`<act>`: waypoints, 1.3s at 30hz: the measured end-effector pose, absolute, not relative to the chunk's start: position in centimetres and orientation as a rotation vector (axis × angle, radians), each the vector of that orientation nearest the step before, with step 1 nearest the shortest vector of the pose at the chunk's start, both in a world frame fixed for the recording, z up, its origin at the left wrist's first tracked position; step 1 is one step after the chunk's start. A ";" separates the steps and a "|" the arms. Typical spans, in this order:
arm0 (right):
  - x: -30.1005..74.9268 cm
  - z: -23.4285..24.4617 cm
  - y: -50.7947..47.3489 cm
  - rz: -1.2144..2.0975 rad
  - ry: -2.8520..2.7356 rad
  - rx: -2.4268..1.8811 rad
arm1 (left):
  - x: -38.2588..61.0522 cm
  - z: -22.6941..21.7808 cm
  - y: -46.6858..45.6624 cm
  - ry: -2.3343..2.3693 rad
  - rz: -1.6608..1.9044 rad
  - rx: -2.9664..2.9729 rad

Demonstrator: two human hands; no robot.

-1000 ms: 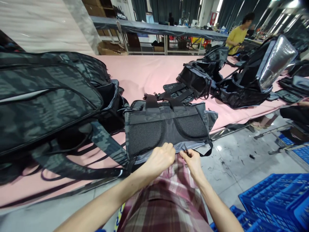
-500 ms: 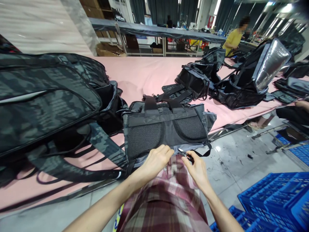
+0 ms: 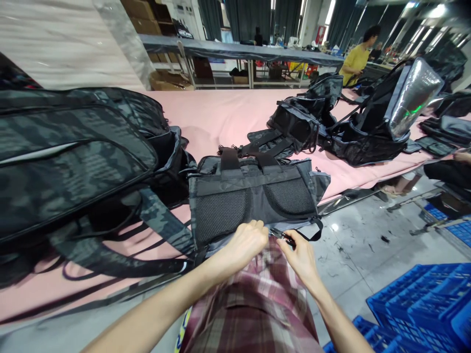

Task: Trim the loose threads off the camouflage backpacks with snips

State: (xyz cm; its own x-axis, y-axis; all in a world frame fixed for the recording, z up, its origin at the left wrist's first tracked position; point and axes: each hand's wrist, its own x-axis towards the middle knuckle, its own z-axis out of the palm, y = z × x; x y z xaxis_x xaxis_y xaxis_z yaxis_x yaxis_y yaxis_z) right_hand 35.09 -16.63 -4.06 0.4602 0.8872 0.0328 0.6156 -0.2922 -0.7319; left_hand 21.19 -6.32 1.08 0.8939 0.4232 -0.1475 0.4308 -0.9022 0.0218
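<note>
In front of me a dark camouflage backpack [image 3: 253,215] lies with its mesh back panel up, its near edge at my waist. My left hand [image 3: 248,242] is closed at that near edge, fingers curled over the grey lining; the fingertips are hidden. My right hand [image 3: 300,255] holds black thread snips [image 3: 283,236], whose metal blades point left towards my left hand, close to the backpack's edge. A black strap loop [image 3: 316,230] hangs off the right corner of the backpack.
A large camouflage bag [image 3: 73,162] stands at the left on the pink-covered table [image 3: 217,113]. More backpacks [image 3: 298,122] and one with silver lining [image 3: 415,98] sit at the right. Blue crates [image 3: 423,299] stand on the floor at lower right. A person in yellow [image 3: 355,61] works farther back.
My left hand has shifted slightly right, closer to the snips. The blades have turned a little and sit nearer the left hand. The backpack stays in place.
</note>
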 end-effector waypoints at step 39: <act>34.1 0.0 -16.8 -0.150 -1.800 -2.114 | 19.0 -2.5 -6.5 0.841 0.614 2.891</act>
